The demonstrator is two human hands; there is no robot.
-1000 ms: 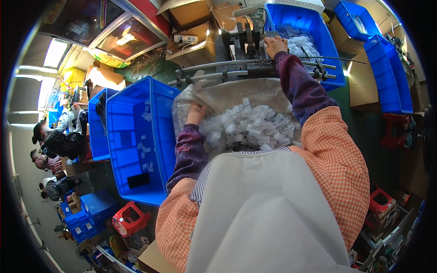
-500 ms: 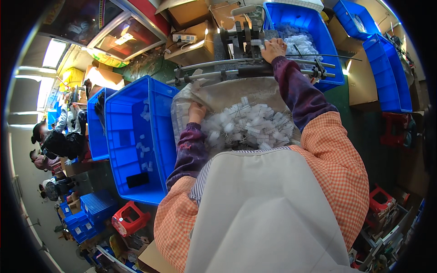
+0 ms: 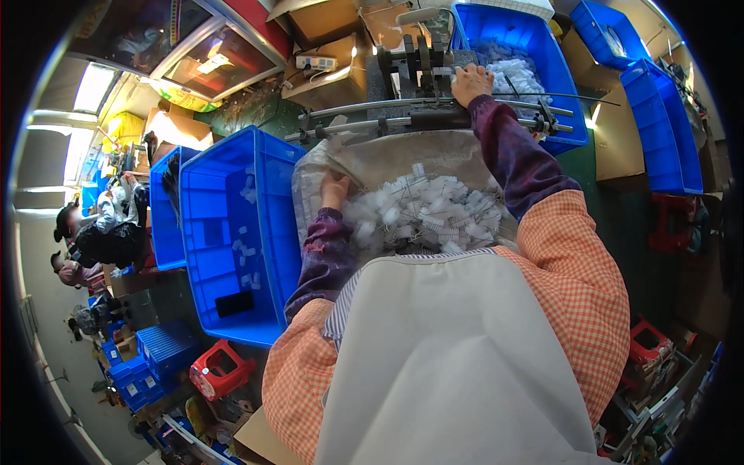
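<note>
Narrowly closed, the fingers of the right hand [image 3: 471, 84] hold what looks like a small pale plastic piece [image 3: 442, 71]; the fingertips are too small in view to be surer. Nearest, the grey apron [image 3: 457, 349] reaches up to a heap of translucent white plastic parts [image 3: 434, 209], which lies jumbled on a dull sheet [image 3: 434, 147], its ridged pieces pointing every way. At the heap's left edge is the left hand [image 3: 334, 191], forearm angled forward, fingers bent inward over the sheet; whether it grips anything I cannot tell. Left of that arm stands a blue crate [image 3: 283, 201] with a few white parts inside. Farther out, the right forearm stretches forward, leaning left, over two metal rails [image 3: 356, 108], back of the hand upward. Beyond the rails, the held piece sticks out leftward from the fingers, its long axis running roughly sideways, toward the dark upright machine [image 3: 424, 62]. Behind the hand, a blue bin [image 3: 562, 70] holds more white pieces
</note>
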